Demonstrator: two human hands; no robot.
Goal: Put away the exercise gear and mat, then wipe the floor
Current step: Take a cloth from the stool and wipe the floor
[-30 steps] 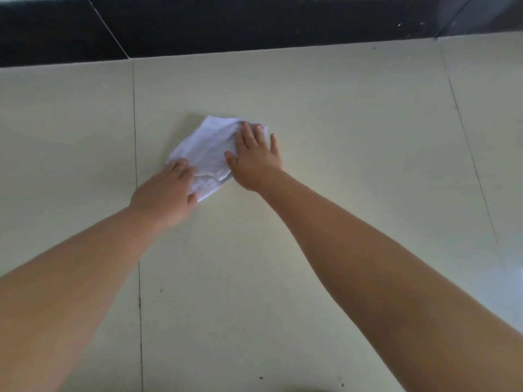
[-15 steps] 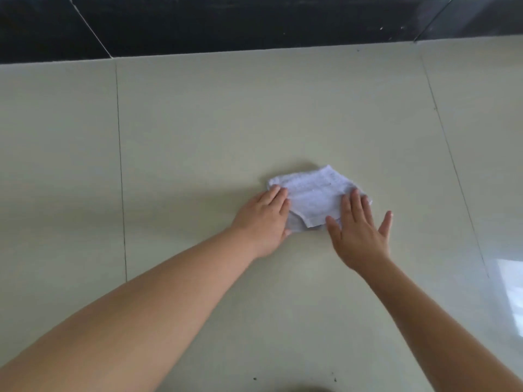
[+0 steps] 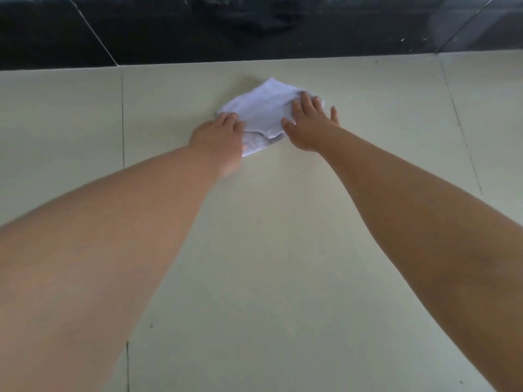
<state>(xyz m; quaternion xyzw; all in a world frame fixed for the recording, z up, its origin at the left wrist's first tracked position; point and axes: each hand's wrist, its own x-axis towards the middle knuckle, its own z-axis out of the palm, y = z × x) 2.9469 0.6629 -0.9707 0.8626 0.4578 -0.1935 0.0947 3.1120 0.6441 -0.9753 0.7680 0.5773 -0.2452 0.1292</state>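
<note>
Here, two bare hands press one white cloth (image 3: 264, 114) flat against the pale tiled floor (image 3: 254, 250), both arms stretched forward from the bottom corners of the head view. The left hand (image 3: 219, 137) lies on the cloth's near left edge; its fingers look straight and laid on the fabric, holding nothing, though motion blur softens them. The right hand (image 3: 310, 124) lies on the cloth's right side with its fingers spread and flat, the thumb pointing towards the left hand and the little finger splayed off the fabric onto the tile. So each grip is released and simply bearing down on the cloth rather than clutching it. The cloth is crumpled, one corner pointing away from the hands and another poking out towards the person just beside the left wrist. Between the two hands a bare stretch of fabric shows. Just beyond the cloth, past the fingertips, runs one black skirting band (image 3: 254, 29) along the foot of the wall, crossed by three pale joint lines. The floor shows two dark grout lines running away from the person, one to the left of the left hand and one well to the right of the right hand.
</note>
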